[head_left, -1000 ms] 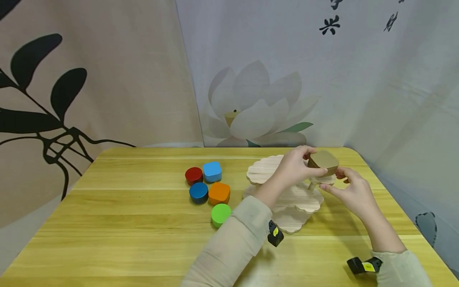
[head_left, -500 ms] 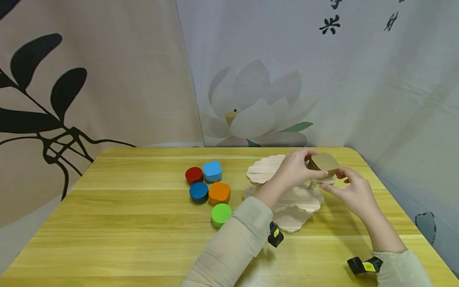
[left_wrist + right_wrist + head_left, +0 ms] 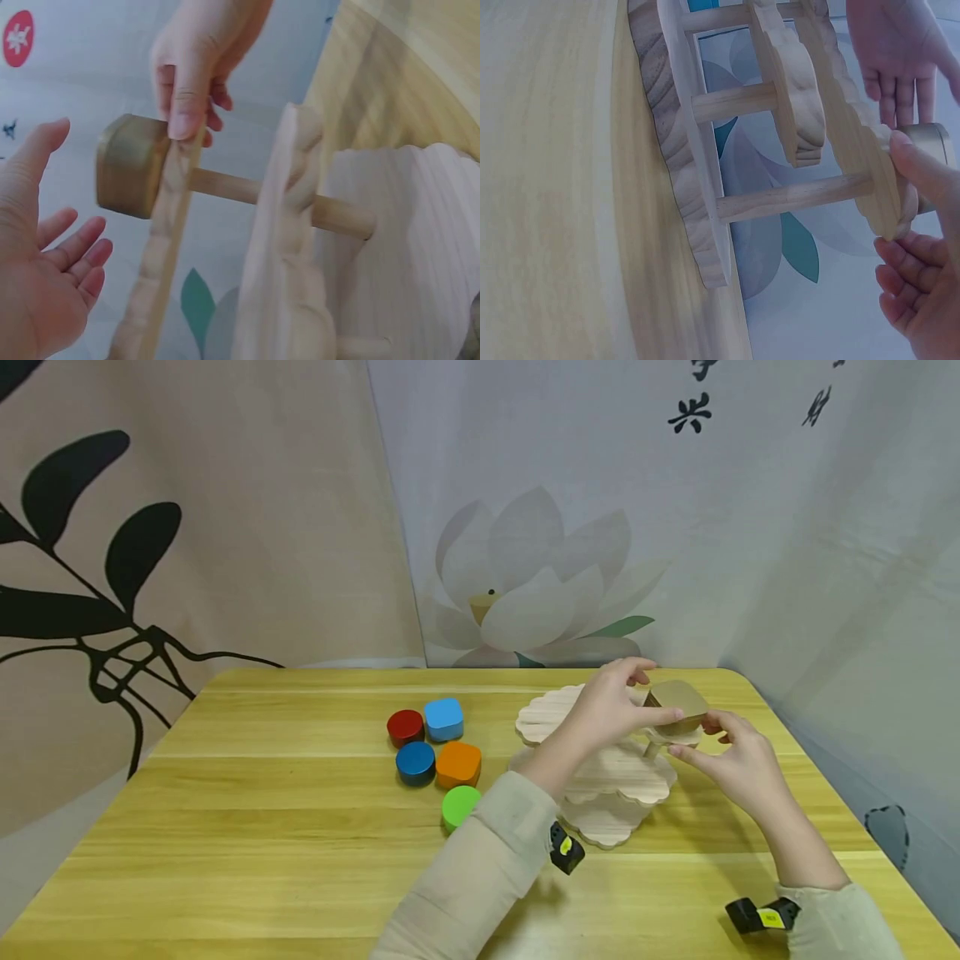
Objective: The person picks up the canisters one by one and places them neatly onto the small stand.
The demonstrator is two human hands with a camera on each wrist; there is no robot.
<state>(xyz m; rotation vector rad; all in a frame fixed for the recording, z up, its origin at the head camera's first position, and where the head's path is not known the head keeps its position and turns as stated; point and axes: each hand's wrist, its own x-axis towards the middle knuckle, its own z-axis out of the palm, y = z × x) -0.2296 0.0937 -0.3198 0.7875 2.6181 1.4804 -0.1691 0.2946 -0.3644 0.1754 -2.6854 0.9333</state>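
Left hand [image 3: 609, 707] has drawn its fingers off the gold block [image 3: 678, 698] since the earlier frame. Left to right: five coloured blocks [image 3: 459, 765] sit at the stand's [image 3: 611, 768] nine o'clock; left hand, fingers apart, is at the gold block's nine o'clock; gold block rests on the top tier [image 3: 883, 199], toward the stand's two o'clock; right hand [image 3: 741, 762], at the block's four o'clock, has thumb and fingers clamped on that tier's edge.
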